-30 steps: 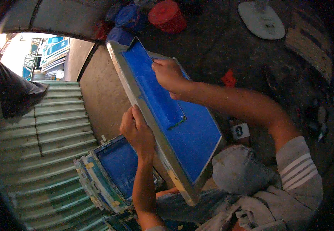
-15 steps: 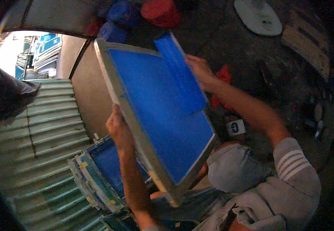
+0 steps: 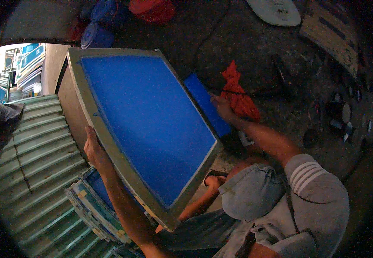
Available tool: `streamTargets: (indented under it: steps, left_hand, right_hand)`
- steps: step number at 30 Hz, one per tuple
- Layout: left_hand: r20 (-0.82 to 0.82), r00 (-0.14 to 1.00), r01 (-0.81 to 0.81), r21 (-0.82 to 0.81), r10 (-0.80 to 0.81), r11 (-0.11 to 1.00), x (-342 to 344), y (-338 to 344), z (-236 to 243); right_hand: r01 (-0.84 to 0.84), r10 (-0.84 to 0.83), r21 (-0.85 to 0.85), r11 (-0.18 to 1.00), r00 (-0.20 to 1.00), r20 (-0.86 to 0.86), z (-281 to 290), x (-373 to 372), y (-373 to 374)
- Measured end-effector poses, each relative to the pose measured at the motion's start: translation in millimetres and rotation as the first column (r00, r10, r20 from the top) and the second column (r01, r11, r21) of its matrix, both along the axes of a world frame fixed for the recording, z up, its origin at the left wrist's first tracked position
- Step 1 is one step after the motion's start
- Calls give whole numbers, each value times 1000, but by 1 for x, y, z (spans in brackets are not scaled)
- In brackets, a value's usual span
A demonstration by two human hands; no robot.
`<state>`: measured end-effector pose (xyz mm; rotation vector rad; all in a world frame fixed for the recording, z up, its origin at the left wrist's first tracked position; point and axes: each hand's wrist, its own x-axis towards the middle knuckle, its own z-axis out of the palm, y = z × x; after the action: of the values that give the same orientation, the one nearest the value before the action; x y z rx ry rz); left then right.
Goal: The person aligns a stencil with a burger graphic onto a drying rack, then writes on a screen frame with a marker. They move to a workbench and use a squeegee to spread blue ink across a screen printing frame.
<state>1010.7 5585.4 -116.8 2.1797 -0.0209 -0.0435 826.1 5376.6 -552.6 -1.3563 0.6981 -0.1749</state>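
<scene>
My left hand (image 3: pixel 95 148) grips the left long edge of a screen-printing frame (image 3: pixel 124 146), its fingers wrapped round the rim. The frame is tilted up before me, with blue mesh (image 3: pixel 145 116) stretched across it. Just past its right edge, my right hand (image 3: pixel 224 108) is closed on a flat, rectangular blue scraper (image 3: pixel 204 99). The frame covers part of the scraper's left side. Whether the two touch I cannot tell.
More screen frames (image 3: pixel 92 206) lean in a stack at lower left, beside a corrugated metal sheet (image 3: pixel 36 150). A red plastic bag (image 3: pixel 238 94) lies beyond my right hand. Blue (image 3: pixel 96 35) and red (image 3: pixel 152 9) containers stand at the back. My bent leg (image 3: pixel 251 193) is below the frame.
The scraper has moved off the mesh, rightward and down past the frame's right edge, with my right hand still on it. The frame now sits farther left in view and shows its whole blue face.
</scene>
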Motion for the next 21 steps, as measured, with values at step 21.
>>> streamTargets:
  steps: [21]
  left_hand:
    - [49,995,89,-79,-85,993,-5,-24,-4]
  right_hand:
    - [118,-118,-4,993,991,70,31,7,39]
